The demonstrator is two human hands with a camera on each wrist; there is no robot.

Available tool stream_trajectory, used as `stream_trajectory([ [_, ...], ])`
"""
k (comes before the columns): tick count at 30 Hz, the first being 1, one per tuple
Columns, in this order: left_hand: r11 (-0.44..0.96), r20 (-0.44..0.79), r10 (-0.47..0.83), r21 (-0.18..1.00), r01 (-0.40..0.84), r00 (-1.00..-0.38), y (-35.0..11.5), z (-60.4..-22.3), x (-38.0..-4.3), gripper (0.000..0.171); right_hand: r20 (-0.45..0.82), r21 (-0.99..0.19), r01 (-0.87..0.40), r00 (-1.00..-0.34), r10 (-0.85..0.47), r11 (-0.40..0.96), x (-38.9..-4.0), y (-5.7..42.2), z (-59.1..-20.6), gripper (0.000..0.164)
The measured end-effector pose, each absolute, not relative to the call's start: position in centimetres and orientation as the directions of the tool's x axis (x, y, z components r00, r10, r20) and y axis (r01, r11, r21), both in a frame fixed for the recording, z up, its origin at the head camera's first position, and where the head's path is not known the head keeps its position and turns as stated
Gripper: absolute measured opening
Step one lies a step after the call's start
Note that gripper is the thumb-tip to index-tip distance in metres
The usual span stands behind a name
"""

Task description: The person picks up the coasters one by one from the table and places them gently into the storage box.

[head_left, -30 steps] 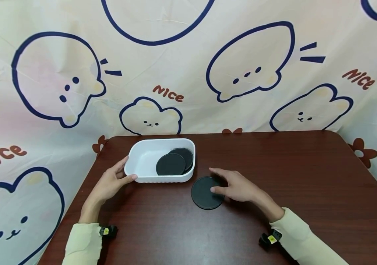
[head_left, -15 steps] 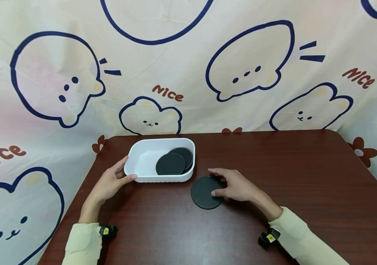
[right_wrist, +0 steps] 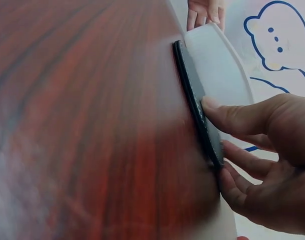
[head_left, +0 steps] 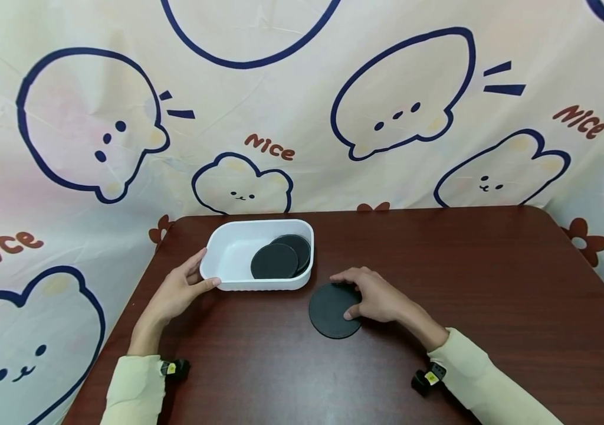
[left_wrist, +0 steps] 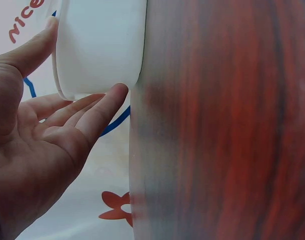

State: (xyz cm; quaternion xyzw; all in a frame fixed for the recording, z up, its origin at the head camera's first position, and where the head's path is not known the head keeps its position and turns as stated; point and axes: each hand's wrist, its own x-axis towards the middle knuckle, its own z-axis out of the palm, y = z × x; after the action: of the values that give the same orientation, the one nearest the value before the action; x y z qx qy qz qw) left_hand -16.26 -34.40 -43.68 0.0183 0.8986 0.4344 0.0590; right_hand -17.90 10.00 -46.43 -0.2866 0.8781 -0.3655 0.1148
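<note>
My left hand holds the left end of a white plastic tray, thumb over the rim and fingers against the outer wall. Inside, at the right, lie round black coasters, one overlapping another. Right of the tray, my right hand pinches a black round coaster by its right side. In the right wrist view the thumb presses on its face, while other fingers meet the far edge. That coaster's edge shows what look like two layers, close above the tabletop.
A dark red-brown wooden table bears everything. Behind it hangs a pale cloth printed with bear outlines. Both wrists carry small black devices, one at the left cuff and one at the right cuff.
My right fingers have curled in at the coaster's far edge, and the thumb sits nearer its right side. The coaster has shifted slightly right and its face looks plainer. The left hand keeps its place.
</note>
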Motion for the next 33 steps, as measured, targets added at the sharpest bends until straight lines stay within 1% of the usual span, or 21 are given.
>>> stream_trajectory([
  [4,0.621,-0.09,0.084,0.784,-0.018,-0.992,-34.4,-43.7,-16.3,0.095,0.045,-0.741,-0.412,-0.818,-0.573,0.53,-18.0,10.2,-46.3,0.071],
  [8,0.619,-0.091,0.084,0.785,-0.02,-0.992,-34.4,-43.8,-16.4,0.096,0.026,-0.752,-0.369,-0.844,-0.535,0.546,-18.2,10.4,-46.3,0.07],
  [12,0.621,-0.089,0.083,0.784,-0.018,-0.993,-34.4,-43.8,-16.4,0.096,0.004,-0.761,-0.339,-0.855,-0.519,0.553,-18.3,10.5,-46.2,0.066],
  [20,0.627,-0.088,0.086,0.779,-0.015,-0.992,-34.5,-43.7,-16.4,0.096,0.002,-0.768,-0.314,-0.873,-0.488,0.559,-18.4,10.7,-45.7,0.05],
  [27,0.63,-0.091,0.087,0.776,-0.016,-0.992,-34.4,-43.7,-16.2,0.096,-0.01,-0.797,-0.289,-0.871,-0.491,0.53,-18.4,11.1,-45.4,0.042],
  [33,0.632,-0.088,0.091,0.775,-0.011,-0.992,-34.5,-43.6,-16.2,0.096,-0.047,-0.849,-0.225,-0.87,-0.491,0.479,-18.7,11.4,-45.5,0.038],
])
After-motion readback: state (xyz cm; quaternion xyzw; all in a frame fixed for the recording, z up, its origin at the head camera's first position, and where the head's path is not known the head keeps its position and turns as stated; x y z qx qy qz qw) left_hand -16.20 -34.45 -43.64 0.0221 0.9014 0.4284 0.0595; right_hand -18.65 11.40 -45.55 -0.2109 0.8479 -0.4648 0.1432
